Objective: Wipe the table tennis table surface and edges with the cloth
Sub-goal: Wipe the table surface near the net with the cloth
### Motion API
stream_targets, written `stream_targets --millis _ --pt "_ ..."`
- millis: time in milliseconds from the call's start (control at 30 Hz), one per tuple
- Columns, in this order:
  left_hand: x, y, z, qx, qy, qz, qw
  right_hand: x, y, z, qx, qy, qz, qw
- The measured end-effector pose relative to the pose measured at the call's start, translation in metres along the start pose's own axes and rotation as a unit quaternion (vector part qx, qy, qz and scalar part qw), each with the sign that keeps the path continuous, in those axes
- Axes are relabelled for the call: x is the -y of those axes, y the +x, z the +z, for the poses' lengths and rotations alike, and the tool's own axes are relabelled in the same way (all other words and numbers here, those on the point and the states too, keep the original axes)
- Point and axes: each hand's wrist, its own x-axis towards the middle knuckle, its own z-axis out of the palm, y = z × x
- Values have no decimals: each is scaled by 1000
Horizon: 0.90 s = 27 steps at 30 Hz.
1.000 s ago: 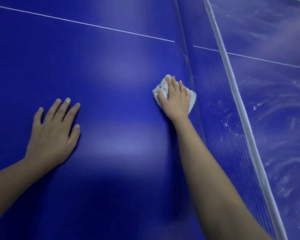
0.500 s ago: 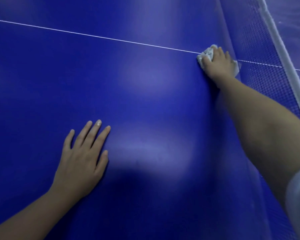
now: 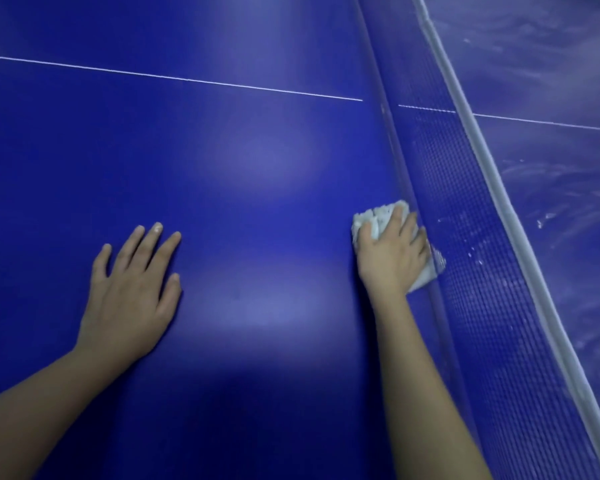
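On blue table [image 3: 257,150], right hand [image 3: 392,254] grips cloth [image 3: 378,213] beside net [image 3: 465,220]; left hand [image 3: 132,292] flat

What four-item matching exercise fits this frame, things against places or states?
Things:
1. left hand
2. cloth
3. net
4. line

Places or states:
A. bunched under the right hand, at the foot of the net
B. flat on the table, fingers spread, holding nothing
C. thin and white, running across the blue top
D. upright blue mesh with a white band along its top

Pairs: 1-B, 2-A, 3-D, 4-C
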Motion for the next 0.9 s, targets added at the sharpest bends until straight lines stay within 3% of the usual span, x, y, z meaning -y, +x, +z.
stream_targets --millis 400,567,733,900 --pt "0 2 6 -1 -6 11 1000 -122 -211 -47 50 -31 66 996" --pt "-2 -12 -1 44 -15 19 999 -148 -282 -58 53 -31 105 993" --pt "-7 -100 -6 42 -57 111 991 -158 -342 -64 69 -19 108 992" --pt "2 -199 -15 53 -81 158 983 -138 -393 -66 96 -4 15 995"
